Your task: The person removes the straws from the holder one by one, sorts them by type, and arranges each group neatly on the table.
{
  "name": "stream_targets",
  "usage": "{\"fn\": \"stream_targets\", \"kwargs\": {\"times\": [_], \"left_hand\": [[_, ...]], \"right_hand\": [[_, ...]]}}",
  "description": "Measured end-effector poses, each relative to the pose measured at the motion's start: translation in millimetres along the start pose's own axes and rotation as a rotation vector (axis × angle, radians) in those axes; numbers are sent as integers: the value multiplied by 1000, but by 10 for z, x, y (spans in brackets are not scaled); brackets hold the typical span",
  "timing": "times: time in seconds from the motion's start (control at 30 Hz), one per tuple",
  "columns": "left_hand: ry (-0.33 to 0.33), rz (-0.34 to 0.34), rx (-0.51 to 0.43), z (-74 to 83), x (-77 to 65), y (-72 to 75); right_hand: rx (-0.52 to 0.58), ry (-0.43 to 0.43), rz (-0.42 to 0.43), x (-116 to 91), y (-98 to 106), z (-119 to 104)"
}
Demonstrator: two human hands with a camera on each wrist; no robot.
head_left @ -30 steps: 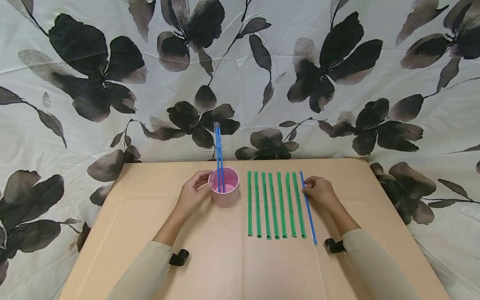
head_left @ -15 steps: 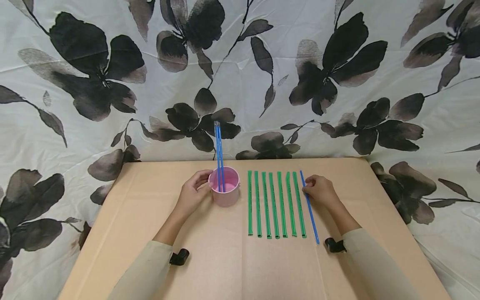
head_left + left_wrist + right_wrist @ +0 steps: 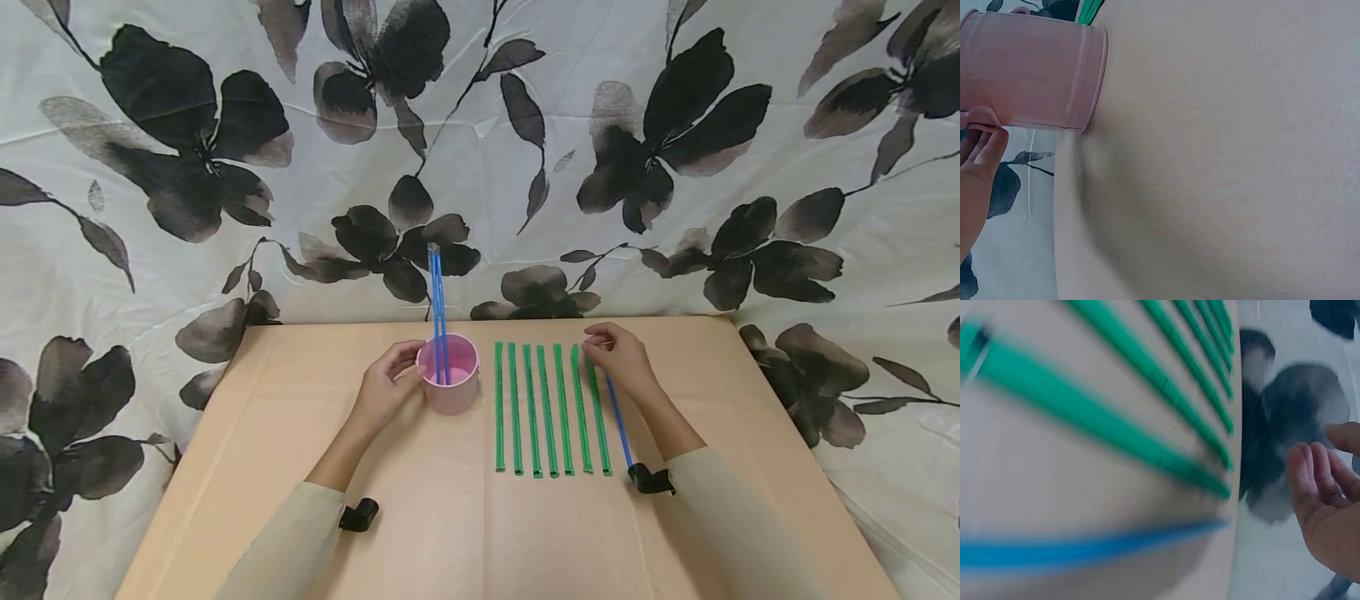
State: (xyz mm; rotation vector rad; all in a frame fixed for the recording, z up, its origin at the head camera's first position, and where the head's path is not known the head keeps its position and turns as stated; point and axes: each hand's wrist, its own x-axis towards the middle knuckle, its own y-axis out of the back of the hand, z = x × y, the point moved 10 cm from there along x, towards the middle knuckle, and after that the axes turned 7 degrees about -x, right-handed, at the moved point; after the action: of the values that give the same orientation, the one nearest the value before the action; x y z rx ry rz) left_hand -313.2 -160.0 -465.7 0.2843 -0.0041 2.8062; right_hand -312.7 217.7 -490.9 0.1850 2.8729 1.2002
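Note:
My left hand (image 3: 386, 385) holds the side of a small pink bucket (image 3: 453, 398), its fingers at the bucket's side loop (image 3: 984, 116) in the left wrist view. Blue drinking straws (image 3: 441, 325) stand upright in that bucket, their number hard to tell. My right hand (image 3: 621, 360) is raised over the top ends of the rightmost straws, fingers loosely bent and nothing between them. Beneath it a single blue straw (image 3: 619, 423) lies on the table, its upper end hidden by the hand. Several green straws (image 3: 549, 412) lie side by side to its left, bendy ridges showing in the right wrist view.
The tan table (image 3: 420, 542) ends at a back edge just behind the bucket and straws. A white cloth with dark flowers (image 3: 517, 183) hangs behind it. Black wrist cameras (image 3: 358, 515) sit on both forearms.
My right hand has let go of the blue straw and moved up and left. That straw stays to the right of the green row. The left hand and bucket have not moved.

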Motion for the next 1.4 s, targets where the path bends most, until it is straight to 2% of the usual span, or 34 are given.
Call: {"fn": "stream_targets", "kwargs": {"times": [0.2,0.47,0.63,0.83,1.03,1.2,1.4], "left_hand": [[-26,-7,15,20,5,-17],[-10,3,15,21,4,-9],[-2,3,27,29,12,-21],[7,6,27,10,-5,-14],[1,24,10,-192,22,36],[-21,30,33,-265,25,58],[-9,27,29,-207,30,49]], "right_hand": [[160,63,-29,94,-233,-495],[172,187,-94,280,-555,-1209],[225,232,-133,383,-748,-1530],[200,237,-173,424,-1003,-1818],[245,246,-205,475,-1149,-2062],[230,232,-216,490,-1207,-2134],[283,220,-192,524,-1182,-2131]]}}
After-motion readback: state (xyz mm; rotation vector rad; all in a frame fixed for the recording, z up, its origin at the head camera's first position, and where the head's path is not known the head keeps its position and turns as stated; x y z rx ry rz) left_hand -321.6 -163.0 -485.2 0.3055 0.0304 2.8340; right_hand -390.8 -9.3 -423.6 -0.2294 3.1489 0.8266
